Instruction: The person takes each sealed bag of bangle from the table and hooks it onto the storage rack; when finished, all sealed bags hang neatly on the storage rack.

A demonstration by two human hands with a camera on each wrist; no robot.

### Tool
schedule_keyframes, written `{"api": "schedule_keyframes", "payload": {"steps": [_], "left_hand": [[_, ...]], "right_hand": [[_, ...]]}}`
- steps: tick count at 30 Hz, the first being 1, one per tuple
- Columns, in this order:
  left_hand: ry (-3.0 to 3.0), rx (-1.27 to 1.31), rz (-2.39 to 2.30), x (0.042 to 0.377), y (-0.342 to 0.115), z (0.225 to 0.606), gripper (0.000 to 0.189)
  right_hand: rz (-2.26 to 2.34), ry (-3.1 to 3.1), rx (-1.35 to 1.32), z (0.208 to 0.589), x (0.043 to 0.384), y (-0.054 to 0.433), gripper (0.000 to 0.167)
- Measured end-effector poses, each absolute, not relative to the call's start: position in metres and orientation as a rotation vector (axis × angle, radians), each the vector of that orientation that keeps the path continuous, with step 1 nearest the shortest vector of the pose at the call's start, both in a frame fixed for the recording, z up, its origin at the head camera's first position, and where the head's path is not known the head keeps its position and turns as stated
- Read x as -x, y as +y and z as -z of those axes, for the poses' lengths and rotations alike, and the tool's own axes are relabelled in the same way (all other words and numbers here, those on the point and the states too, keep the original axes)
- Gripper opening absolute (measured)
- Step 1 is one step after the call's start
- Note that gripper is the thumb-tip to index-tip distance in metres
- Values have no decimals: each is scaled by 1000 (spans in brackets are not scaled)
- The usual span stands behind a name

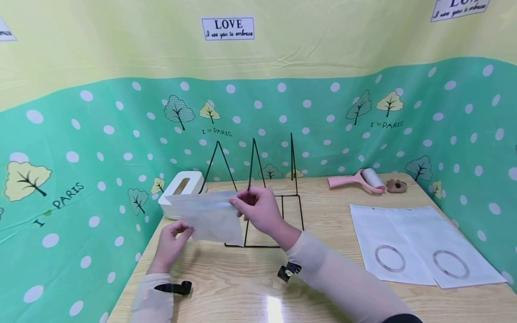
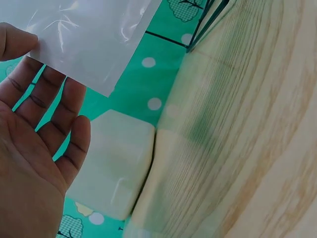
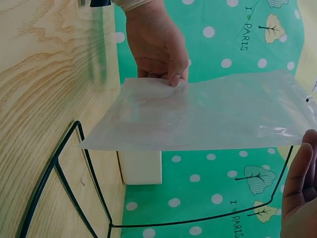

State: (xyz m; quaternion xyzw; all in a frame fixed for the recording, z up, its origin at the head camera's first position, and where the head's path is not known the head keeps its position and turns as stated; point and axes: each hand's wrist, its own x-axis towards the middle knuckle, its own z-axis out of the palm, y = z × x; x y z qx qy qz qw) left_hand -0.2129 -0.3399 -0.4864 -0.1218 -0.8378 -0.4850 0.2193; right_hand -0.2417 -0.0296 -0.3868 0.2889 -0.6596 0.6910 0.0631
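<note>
A translucent, whitish, rectangular plastic sheet [image 1: 212, 220] is hanging in the air left of the centre of the head view, tilting and showing creases and glints of light. The left hand [image 1: 170, 244] is pinching its lower left edge between thumb and fingers, the remaining fingers spreading loosely beneath in the left wrist view. The right hand [image 1: 262, 211] is pinching the sheet's upper right corner between thumb and fingertips. Both forearms are wearing pale sleeves with black straps.

Just behind the sheet, at the centre of the frame, a black wire rack [image 1: 262, 246] is standing with three pointed uprights rising from a rectangular base; whether the sheet is touching it cannot be told. Left of the rack, partly hiding behind the sheet, a white rounded box with a long slot in its top [image 1: 194, 178] is sitting.

At the right of the frame, two white flat panels bearing grey rings [image 1: 404, 237] are lying side by side. Above them, a pink-handled lint roller with a white roll [image 1: 347, 180] is resting beside a small brown object [image 1: 396, 186]. A light wood-grain worktop [image 1: 226, 278] is carrying these things, and a green and yellow dotted fabric backdrop [image 1: 101, 179] is hanging around it.
</note>
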Motion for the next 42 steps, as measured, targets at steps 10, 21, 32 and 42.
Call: {"api": "schedule_keyframes", "payload": {"steps": [10,21,32,42], "left_hand": [[-2251,332,1406,203,-333,472,13],[-2204,299,1449,199,-327,466,12],[-2269,188,1394,213,-340,487,8],[-2349,21,1351,221,-341,491,15]], "right_hand": [[-2199,-1941,-850,385,242,-38,12],[-2226,-1910,-845,386,245,-38,13],[-2198,-1929,-845,387,250,-37,14],[-2109,-1940,-831,384,267,-39,13]]}}
